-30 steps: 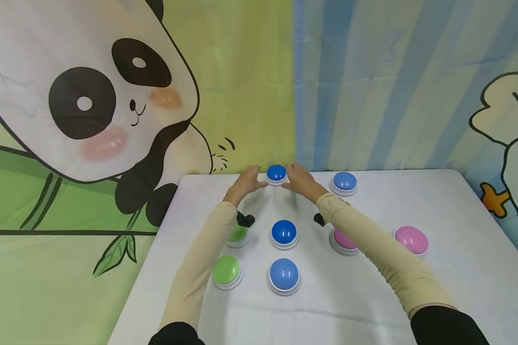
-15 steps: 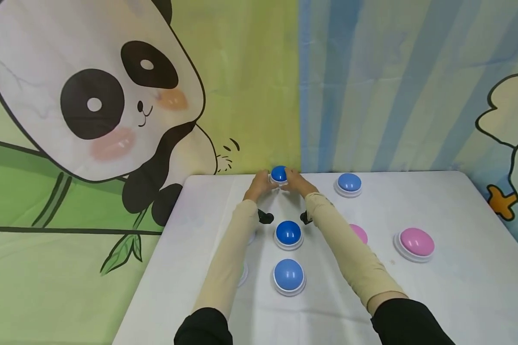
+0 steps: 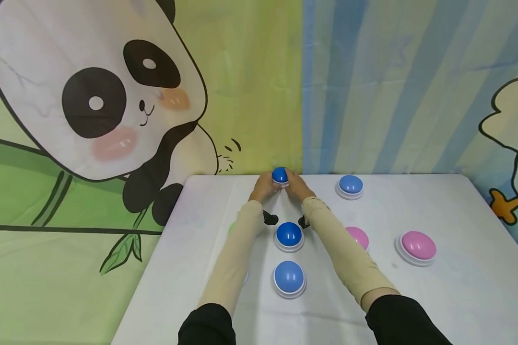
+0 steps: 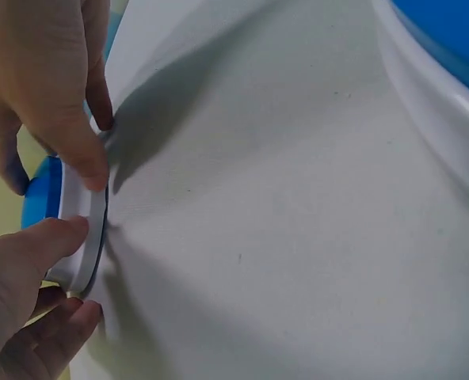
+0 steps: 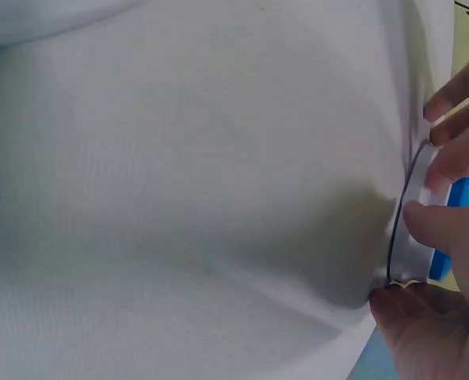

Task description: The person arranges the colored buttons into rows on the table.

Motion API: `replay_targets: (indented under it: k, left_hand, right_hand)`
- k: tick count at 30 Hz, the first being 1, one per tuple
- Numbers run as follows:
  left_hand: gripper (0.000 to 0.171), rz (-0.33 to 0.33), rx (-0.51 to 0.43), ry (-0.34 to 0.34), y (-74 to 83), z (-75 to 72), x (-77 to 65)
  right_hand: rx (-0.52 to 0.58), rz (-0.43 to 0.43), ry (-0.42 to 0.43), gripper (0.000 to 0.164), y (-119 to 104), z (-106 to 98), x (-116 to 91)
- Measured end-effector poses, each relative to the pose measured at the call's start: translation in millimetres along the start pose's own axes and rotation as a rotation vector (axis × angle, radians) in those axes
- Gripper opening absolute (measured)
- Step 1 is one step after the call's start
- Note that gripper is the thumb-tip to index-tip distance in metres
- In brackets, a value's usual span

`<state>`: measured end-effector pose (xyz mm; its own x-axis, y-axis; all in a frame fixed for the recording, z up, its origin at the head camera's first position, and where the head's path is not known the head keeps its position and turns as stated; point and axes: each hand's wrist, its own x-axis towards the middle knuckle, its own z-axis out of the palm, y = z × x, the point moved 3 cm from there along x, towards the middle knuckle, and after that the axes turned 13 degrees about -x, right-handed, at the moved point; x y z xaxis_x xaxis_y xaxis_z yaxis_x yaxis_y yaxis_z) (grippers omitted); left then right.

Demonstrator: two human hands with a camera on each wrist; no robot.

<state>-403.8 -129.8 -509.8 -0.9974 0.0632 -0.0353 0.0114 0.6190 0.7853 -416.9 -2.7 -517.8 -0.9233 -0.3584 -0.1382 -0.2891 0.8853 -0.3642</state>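
Note:
At the table's far edge, a blue push button (image 3: 279, 174) with a white round base stands between both hands. My left hand (image 3: 264, 187) grips its left side, and my right hand (image 3: 298, 186) holds the right side. In the left wrist view, the left thumb (image 4: 64, 236) lies on the white base of the button (image 4: 76, 206), with the right hand (image 4: 48, 75) above. From the right wrist view, the right thumb (image 5: 432, 223) presses on the base too, and other fingertips curl round its sides. The button's far side is hidden.
Two blue buttons, one (image 3: 289, 235) behind the other (image 3: 289, 278), stand in the middle of the white table (image 3: 328, 311). Another blue button (image 3: 350, 186) is at the back right. Pink buttons (image 3: 418, 245) (image 3: 357, 237) stand right; a green one (image 3: 230, 227) is mostly behind the left sleeve.
Both hands have closed in from the sides onto the far blue button and now hold its base. The forearms came closer together, covering more of the green buttons. The head view shifted slightly.

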Motion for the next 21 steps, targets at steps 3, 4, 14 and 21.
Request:
replay_targets:
  k: [3, 4, 14, 21]
  left_hand:
    - [0.040, 0.035, 0.003, 0.010, 0.5, 3.9, 0.6]
    - [0.041, 0.047, 0.004, 0.010, 0.6, 4.8, 0.7]
    - [0.049, 0.068, -0.064, -0.033, -2.2, -9.2, 3.1]
    - [0.055, 0.154, -0.192, -0.080, -0.4, -20.3, -4.4]
  right_hand:
    - [-0.012, -0.003, 0.046, 0.067, 3, 2, 1]
    - [-0.011, -0.007, 0.066, 0.065, 3, 1, 0]
    - [-0.005, -0.054, 0.106, 0.062, 3, -15, -4]
    - [-0.055, -0.122, 0.160, 0.064, 3, -32, -18]
